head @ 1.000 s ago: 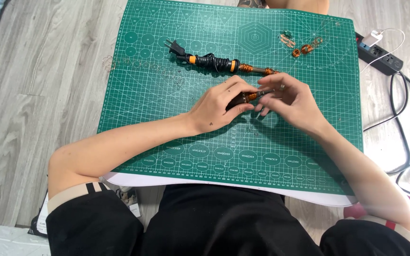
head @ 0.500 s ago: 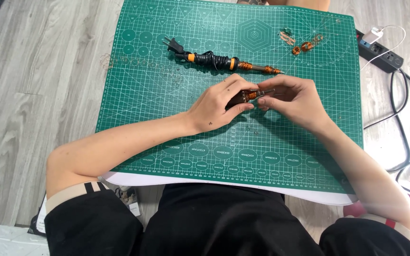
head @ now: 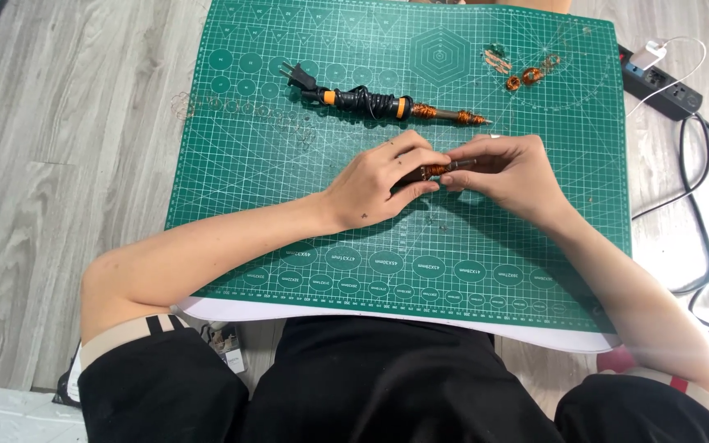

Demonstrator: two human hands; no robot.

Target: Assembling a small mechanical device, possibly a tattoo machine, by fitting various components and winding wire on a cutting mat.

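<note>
Both hands pinch one copper-wound rod (head: 435,171): left hand (head: 379,184) steadies, right hand (head: 506,171) grips its tip.
Winding looks underway; the next turn likely needs steady tension above the green cutting mat (head: 289,213).

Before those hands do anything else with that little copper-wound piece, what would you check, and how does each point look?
1. Both hands on the piece: left hand and right hand pinch the small copper-wound rod from either end. Ok.
2. Rod over the green cutting mat: ok.
3. Soldering iron apart from the hands, its plug lying loose on the mat: ok.
4. Loose copper coils far from the hands: ok.
5. Power strip off the mat, cables trailing on the floor: ok.
6. Wire end secured on the rod: cannot tell, fingers hide it.
</note>
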